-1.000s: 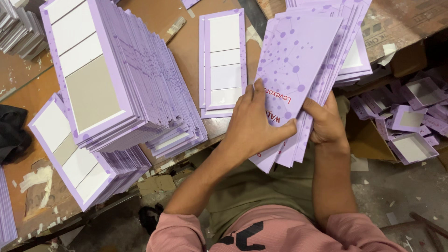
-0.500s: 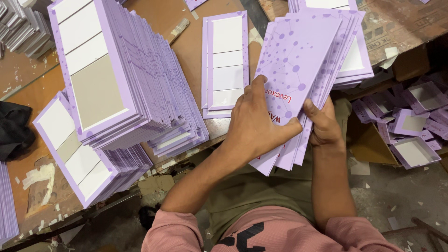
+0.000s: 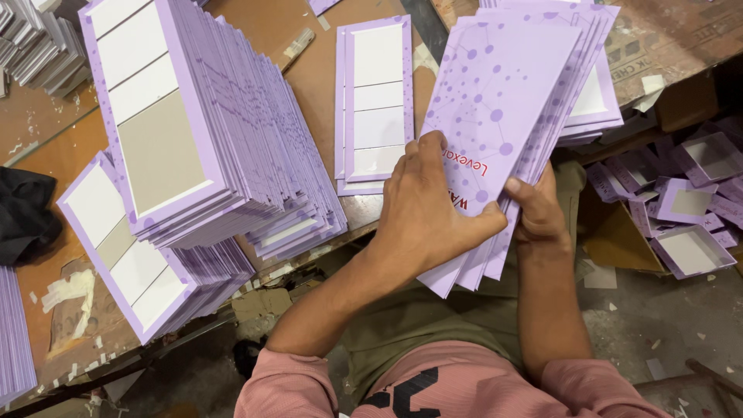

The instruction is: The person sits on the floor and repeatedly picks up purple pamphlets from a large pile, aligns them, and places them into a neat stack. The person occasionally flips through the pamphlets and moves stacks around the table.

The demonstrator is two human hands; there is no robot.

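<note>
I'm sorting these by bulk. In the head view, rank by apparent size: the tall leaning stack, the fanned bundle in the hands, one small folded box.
1. Tall leaning stack, though it is nearer the camera.
2. Fanned bundle.
3. Small folded box.

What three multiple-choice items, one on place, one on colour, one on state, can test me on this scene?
1. Where do the small open boxes lie?
A. at the right on the floor
B. on the tall stack
C. under the black cloth

2. What colour is the fanned bundle of cards?
A. green
B. lilac
C. red

3. How is the bundle held?
A. lying free
B. in both hands
C. by one hand

Key: 1 A, they crowd the right edge. 2 B, lilac with dots. 3 B, the left hand lies on top, the right hand supports beneath.
</note>
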